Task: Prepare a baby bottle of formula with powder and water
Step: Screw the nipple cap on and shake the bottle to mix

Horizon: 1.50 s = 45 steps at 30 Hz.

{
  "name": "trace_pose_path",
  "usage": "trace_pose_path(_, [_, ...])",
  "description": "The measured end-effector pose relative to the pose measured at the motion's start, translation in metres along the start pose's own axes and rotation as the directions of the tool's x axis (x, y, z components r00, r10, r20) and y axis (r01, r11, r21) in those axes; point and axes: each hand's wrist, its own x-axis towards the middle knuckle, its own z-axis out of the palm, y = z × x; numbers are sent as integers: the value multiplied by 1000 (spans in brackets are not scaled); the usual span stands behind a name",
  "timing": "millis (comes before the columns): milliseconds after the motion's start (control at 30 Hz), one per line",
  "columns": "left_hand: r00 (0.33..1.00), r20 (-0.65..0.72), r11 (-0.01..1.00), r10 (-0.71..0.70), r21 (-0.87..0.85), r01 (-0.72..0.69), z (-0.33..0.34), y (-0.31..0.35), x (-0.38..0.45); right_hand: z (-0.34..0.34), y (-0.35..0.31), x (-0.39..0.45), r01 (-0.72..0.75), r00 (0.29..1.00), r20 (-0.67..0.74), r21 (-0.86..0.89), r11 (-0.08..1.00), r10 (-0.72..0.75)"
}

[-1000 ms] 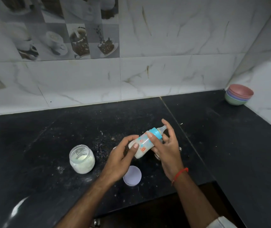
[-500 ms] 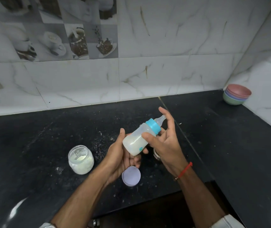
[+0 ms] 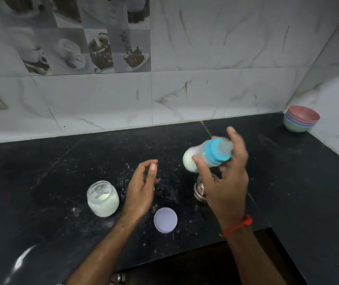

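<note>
Head view: the baby bottle is being held above the worktop by the right hand, right of centre in the scene. The fingers are being kept curled round the bottle body just below the blue collar, with the thumb on the near side. The bottle is being held tilted, teat toward the far right, base toward the left. White liquid is being shown through the base end. The bottle is blurred, so the exact angle cannot be told.

The left hand is being held apart from the bottle, to its left, fingers loosely bent, nothing gripped.

The powder jar is being left uncapped on the worktop, near left, partly filled with white powder. Its lid is lying just right of it, nearer the edge. A small steel vessel is being partly hidden behind the right hand; its contents cannot be told. Spilled powder specks are lying on the worktop between jar and vessel. Stacked bowls are standing in the far right corner, well apart.

Judgement: the mixing step is being carried out, since powder and water appear already combined and the teat is fitted. The blur suggests shaking. The next move is likely calling for a firm one-handed grip, a collar kept tight against leaks, and a check that no clumps are remaining. Afterwards the jar is probably needing its lid.
</note>
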Motion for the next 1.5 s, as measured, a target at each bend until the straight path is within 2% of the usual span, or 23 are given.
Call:
trace_pose_path(67, [1000,-1,1000,-14,-5,14,2,2,-2,6,5,-7,55,997,48,-56,997,-52])
trace_pose_path(133, [1000,10,1000,-2,17,2,5,3,-3,10,8,-17,-120,920,358,-137,983,162])
trace_pose_path(167, [1000,14,1000,8,25,-8,6,3,-4,8,10,-20,-172,879,418,-170,970,229])
trace_pose_path(333, [1000,-10,999,13,32,-12,4,2,-3,3,5,-12,-23,998,53,-43,999,25])
trace_pose_path(367, [1000,-7,999,8,31,-7,5,2,-3,6,4,-14,-21,996,85,-65,998,26])
trace_pose_path(433, [1000,6,999,18,39,-18,7,3,-4,8,3,-16,-116,928,338,-141,983,158])
trace_pose_path(467, [999,15,999,29,42,-29,7,3,-5,7,3,-17,-124,900,394,-176,976,186])
trace_pose_path(500, [999,24,998,40,40,-41,7,3,-6,6,2,-14,-91,918,366,-178,980,152])
trace_pose_path(567, [999,26,999,47,24,-48,6,1,-7,3,-2,-8,-13,985,168,-94,995,29])
trace_pose_path(633, [999,20,999,37,16,-38,5,1,-8,5,1,-12,44,998,57,-51,998,-41])
trace_pose_path(733, [999,25,999,36,20,-37,5,1,-10,6,6,-19,-79,912,385,-166,983,139])
trace_pose_path(767, [998,32,999,45,24,-46,5,1,-11,4,7,-20,-96,900,403,-185,978,165])
trace_pose_path(900, [998,17,998,58,22,-59,4,-2,-9,4,2,-14,39,999,33,-24,999,-38])
trace_pose_path(933, [999,14,998,53,23,-53,4,-2,-9,7,3,-15,52,998,35,-32,998,-51])
trace_pose_path(967, [999,17,998,50,24,-50,4,-2,-9,9,3,-16,3,991,136,-66,998,7])
trace_pose_path(1033, [998,33,998,60,26,-61,5,-1,-10,10,6,-21,-132,888,414,-183,974,198])
trace_pose_path(1067, [997,40,997,72,32,-73,4,-2,-11,8,7,-22,-142,877,431,-196,970,215])
trace_pose_path(1167, [997,28,996,78,38,-79,1,-5,-12,4,3,-13,-49,989,138,-20,999,51])
trace_pose_path(1233, [999,11,998,52,28,-52,0,-7,-12,7,6,-14,34,999,31,13,999,-35])
trace_pose_path(1300, [999,23,998,48,29,-48,1,-6,-14,12,10,-17,-83,942,316,-98,992,110])
trace_pose_path(1333, [998,35,998,55,31,-56,2,-5,-14,12,13,-22,-145,856,472,-174,974,212])
trace_pose_path(1367, [997,46,997,66,38,-67,2,-4,-15,12,16,-27,-200,799,531,-207,958,282])
trace_pose_path(1500, [994,81,995,73,57,-77,2,-7,-15,7,7,-19,-438,834,413,91,895,366])
